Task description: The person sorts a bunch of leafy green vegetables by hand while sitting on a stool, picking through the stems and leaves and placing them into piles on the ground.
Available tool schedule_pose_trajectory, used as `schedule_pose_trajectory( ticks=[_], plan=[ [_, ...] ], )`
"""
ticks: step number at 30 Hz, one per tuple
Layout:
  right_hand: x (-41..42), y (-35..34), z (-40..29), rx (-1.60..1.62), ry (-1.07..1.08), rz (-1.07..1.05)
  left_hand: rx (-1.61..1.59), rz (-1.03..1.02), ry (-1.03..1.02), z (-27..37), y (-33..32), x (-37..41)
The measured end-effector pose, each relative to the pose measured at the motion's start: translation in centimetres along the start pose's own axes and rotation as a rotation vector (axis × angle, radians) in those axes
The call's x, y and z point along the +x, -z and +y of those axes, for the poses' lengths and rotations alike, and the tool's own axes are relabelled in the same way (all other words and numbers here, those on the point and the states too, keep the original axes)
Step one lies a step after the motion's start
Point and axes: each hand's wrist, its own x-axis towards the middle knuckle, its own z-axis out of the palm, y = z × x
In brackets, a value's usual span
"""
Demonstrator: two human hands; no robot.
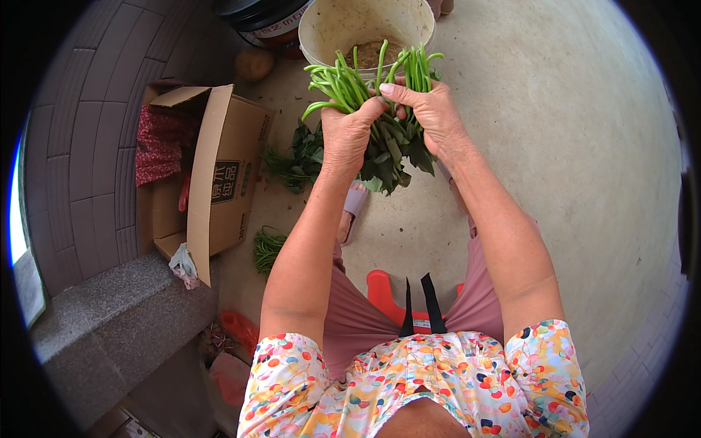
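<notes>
Both my hands are raised in front of me, gripping leafy greens with the cut green stems up and the dark leaves hanging below. My left hand (pixel 349 131) is closed around one bunch of stems (pixel 339 85). In my right hand (pixel 435 112) is a second bunch (pixel 419 68), close against the first. The hanging leaves (pixel 391 153) of the two merge, so I cannot tell where one bunch ends. Just beyond the stems stands a whitish plastic bucket (pixel 323 33) with brown residue on its bottom.
More greens (pixel 301 159) lie on the concrete floor (pixel 558 137) left of my foot, with a smaller heap (pixel 267 249) nearer me. An open cardboard box (pixel 235 180) leans by the tiled wall (pixel 82 137). A dark bucket (pixel 263 16) and a round brown object (pixel 254 64) are behind it.
</notes>
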Motion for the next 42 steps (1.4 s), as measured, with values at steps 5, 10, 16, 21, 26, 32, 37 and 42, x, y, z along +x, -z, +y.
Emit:
schedule_pose_trajectory(
  ticks=[5, 10, 16, 21, 26, 32, 37, 42],
  plan=[
    [-0.1, -0.1, 0.2, 0.028, -0.031, 0.056, -0.01, 0.055, -0.031, -0.2, 0.0, 0.0],
    [0.0, 0.1, 0.3, 0.033, -0.027, 0.087, -0.074, 0.129, -0.031, 0.1, -0.3, -0.1],
    [0.3, 0.9, 0.0, 0.146, -0.018, 0.2, -0.106, 0.2, -0.038, 0.3, 1.0, 0.6],
    [1.1, 2.8, -1.3, 0.244, 0.032, 0.298, -0.111, 0.228, 0.015, 1.4, 2.4, 1.0],
    [1.6, 4.3, -2.2, 0.359, 0.049, 0.26, -0.042, 0.3, 0.01, 2.4, 4.0, 1.4],
    [1.8, 5.7, -3.2, 0.355, 0.149, 0.212, -0.004, 0.442, 0.012, 3.2, 6.8, 1.9],
    [1.8, 5.5, -3.4, 0.23, 0.239, 0.162, -0.037, 0.393, 0.043, 3.0, 7.1, 2.0],
    [0.8, 4.1, -4.7, 0.375, 0.096, 0.014, -0.059, 0.367, 0.072, 2.9, 6.7, 1.9]
  ],
)
